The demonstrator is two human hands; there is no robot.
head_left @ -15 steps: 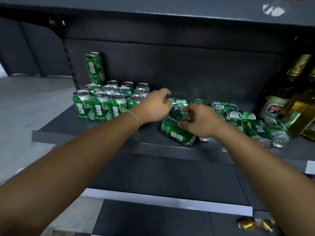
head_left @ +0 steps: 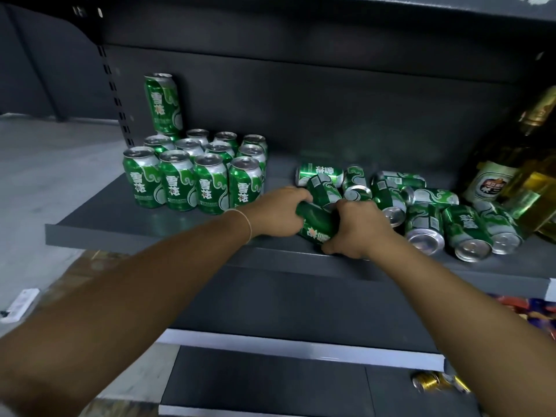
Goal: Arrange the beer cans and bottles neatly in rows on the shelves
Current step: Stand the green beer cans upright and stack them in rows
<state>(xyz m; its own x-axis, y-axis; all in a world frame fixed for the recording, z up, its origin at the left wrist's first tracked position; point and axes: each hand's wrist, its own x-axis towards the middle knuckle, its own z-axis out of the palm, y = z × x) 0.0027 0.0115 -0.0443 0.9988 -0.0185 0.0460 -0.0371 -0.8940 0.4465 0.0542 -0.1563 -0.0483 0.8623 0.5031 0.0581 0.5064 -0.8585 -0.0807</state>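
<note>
Both hands are on one green can that lies on its side near the front edge of the shelf. Left hand is curled over the can's far end, and right hand is wrapped around its near end, so the can sits between them. I think both hands have it held tight, but the fingers are hidden under the can, so I can't be sure.

To do this step well, tip the can up so it stands with its top up, then carry it to the left. The standing cans are there in neat rows, with one tall can behind them. Set the new can down just beside the last can in the front row, with the label facing out like the others. Go slow, so it does not bump the rows and knock them down.

More fallen cans lie in a messy pile just to the right of the hands, some touching each other. Bottles lean at the far right of the shelf. A lot of tidying is left.
</note>
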